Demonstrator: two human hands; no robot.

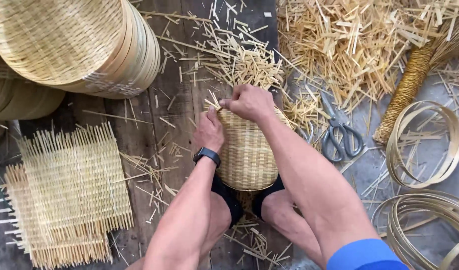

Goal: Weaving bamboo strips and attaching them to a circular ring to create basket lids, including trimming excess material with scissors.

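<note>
We see the woven bamboo tray standing on edge between the person's knees, over the dark plank floor. The right hand pinches its top rim with closed fingers; the left hand presses against its left side, fingers curled behind it, so we cannot tell their grip. Scissors lie just right, beside bamboo offcuts and rim hoops. Flat woven mats lie left, stacked finished trays above them.

Both forearms reach toward twelve o'clock from the bent knees. The left hand, a dark watch on its wrist, is cupped with curled fingers. The right hand is clenched just beyond it at one o'clock.
</note>
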